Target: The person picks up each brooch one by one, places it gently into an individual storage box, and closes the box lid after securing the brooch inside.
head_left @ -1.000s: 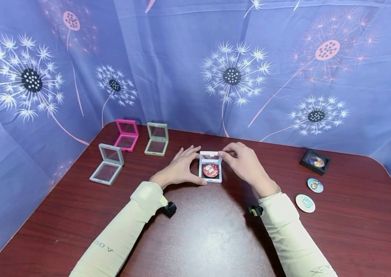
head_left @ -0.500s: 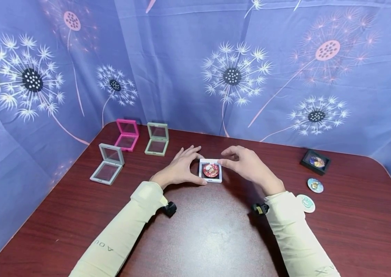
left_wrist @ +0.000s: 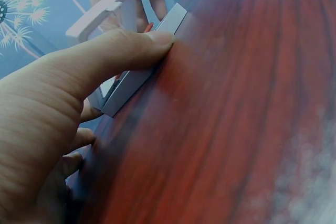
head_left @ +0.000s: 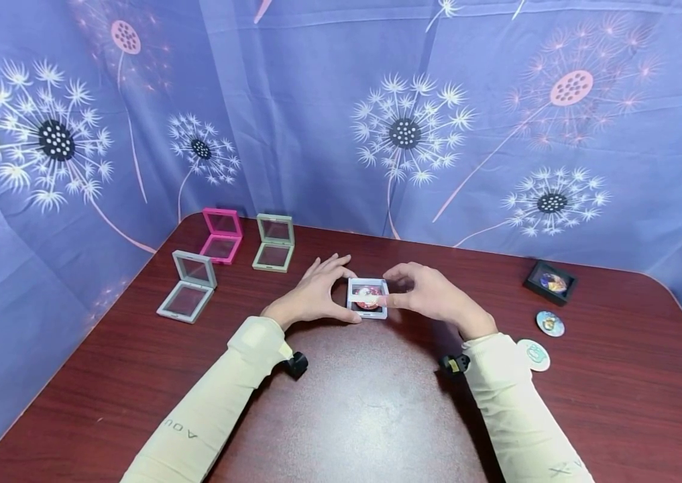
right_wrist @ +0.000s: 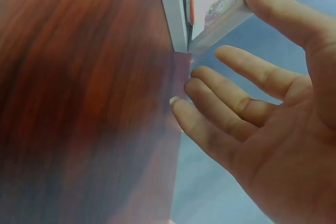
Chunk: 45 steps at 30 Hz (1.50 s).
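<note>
A small white display case (head_left: 375, 315) lies on the table in the head view, with a round red badge (head_left: 368, 292) inside it. Its clear-windowed lid (right_wrist: 223, 24) is tilted partway over the base. My left hand (head_left: 310, 295) grips the base (left_wrist: 128, 94), thumb along the near edge and fingers behind. With the thumb alone, my right hand (head_left: 431, 296) touches the lid's free edge. The right wrist view shows that hand's other fingers (right_wrist: 210, 140) spread loosely, apart from the case.
Standing unfolded at the left are a pink case (head_left: 227, 259), a green case (head_left: 269, 267) and a grey-blue case (head_left: 178, 314). On the right are a black case (head_left: 535, 290) holding a badge, a blue badge (head_left: 550, 323) and a pale badge (head_left: 535, 355). A patterned curtain (head_left: 316, 134) hangs behind.
The lid has swung down from standing upright toward me, over the red badge. My right hand has come nearer with it, its thumb on the lid edge. The left hand has stayed in place.
</note>
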Tool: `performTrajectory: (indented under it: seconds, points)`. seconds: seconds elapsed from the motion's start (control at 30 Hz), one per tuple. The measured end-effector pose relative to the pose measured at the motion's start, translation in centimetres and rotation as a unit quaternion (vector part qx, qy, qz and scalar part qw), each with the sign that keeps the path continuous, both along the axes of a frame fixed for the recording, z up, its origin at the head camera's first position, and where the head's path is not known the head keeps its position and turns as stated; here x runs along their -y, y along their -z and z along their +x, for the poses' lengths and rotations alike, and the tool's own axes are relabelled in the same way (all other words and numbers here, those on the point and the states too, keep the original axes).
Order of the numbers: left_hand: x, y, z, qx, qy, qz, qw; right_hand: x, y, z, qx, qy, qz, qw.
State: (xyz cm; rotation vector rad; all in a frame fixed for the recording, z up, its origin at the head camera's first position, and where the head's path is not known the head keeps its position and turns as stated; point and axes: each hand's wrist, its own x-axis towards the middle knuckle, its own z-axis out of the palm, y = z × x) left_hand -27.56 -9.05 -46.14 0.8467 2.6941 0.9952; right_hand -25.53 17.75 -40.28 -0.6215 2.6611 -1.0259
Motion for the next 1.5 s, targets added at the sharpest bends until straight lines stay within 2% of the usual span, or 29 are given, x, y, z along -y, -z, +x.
performTrajectory:
  seconds: [0.13, 0.37, 0.97, 1.5]
  points:
    - [0.0, 0.0, 0.0, 0.000, 0.000, 0.001, 1.0000, 0.1, 0.5, -0.1, 0.002, -0.010, 0.008, 0.9999]
    - [-0.1, -0.1, 0.1, -0.004, -0.001, 0.000, 1.0000, 0.2, 0.8, -0.1, -0.020, -0.033, 0.021, 0.9991]
    - [0.0, -0.2, 0.0, -0.005, 0.009, -0.015, 0.9998, 0.4, 1.3, -0.1, -0.043, -0.041, 0.050, 0.9970]
    - [0.0, -0.2, 0.0, 0.001, 0.004, -0.001, 1.0000, 0.6, 1.3, -0.1, -0.057, -0.038, 0.063, 0.9957]
